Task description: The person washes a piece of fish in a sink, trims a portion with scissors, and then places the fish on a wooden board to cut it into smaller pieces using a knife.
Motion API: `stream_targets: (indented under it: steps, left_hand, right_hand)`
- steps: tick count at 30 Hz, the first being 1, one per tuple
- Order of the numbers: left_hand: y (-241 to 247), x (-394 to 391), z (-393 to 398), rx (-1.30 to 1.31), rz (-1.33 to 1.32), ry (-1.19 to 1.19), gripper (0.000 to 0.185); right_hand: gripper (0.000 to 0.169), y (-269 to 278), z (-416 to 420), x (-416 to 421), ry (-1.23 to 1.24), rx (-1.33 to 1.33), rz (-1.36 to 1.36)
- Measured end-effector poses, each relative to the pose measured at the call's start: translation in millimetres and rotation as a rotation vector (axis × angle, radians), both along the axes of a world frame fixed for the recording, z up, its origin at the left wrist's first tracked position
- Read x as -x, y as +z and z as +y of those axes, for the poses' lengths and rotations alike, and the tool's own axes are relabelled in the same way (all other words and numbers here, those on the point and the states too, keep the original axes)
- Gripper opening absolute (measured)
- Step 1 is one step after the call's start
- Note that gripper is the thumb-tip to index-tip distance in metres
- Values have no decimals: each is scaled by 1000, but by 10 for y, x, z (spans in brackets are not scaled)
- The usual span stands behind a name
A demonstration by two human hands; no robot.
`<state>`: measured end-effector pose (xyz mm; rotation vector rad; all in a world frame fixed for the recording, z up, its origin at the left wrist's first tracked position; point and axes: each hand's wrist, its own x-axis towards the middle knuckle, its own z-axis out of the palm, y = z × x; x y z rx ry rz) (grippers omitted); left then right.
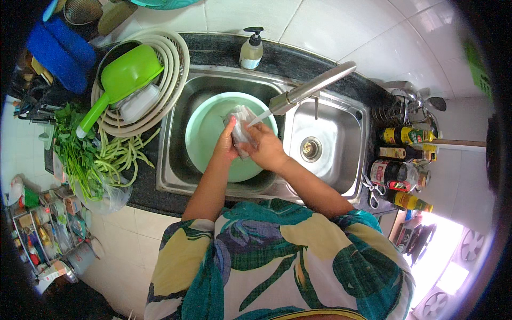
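Both hands grip a wet, greyish-white item (241,127), perhaps a folded cloth or something wrapped in thin plastic; which one, I cannot tell. My left hand (226,141) holds its left side, thumb up along the edge. Fingers of my right hand (266,146) press on its right side. Water runs onto it from the steel faucet (298,95) angled over from the right. Below the hands, a pale green basin (204,132) stands in the left bowl of the steel double sink (176,160), with liquid inside.
On the left are stacked colanders (182,72) with a green scoop (132,70), leafy greens (78,156) and long beans (120,154). A soap pump bottle (251,50) stands behind the sink. Scissors (373,191) and several sauce bottles (404,136) are at right. A drain (311,148) sits in the right bowl.
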<state>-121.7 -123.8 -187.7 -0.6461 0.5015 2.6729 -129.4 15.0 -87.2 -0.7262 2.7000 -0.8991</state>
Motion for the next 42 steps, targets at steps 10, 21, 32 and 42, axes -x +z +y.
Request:
stream_targets:
  steps: [10,21,32,42]
  left_hand:
    - [140,11,86,222,-123,-79,66]
    - [391,-219,-292,530,11,110,58]
    - [384,-275,-582,362,-104,290,44]
    - [169,-430,-750,667,-259,-96,66]
  right_hand:
    - [40,11,1009,262,-834,407,62]
    - [58,153,1247,1087,-736,787,-157]
    - [36,-712,160,288,-586,505,-601]
    - [63,-282,-28,-36,298,-379,-299]
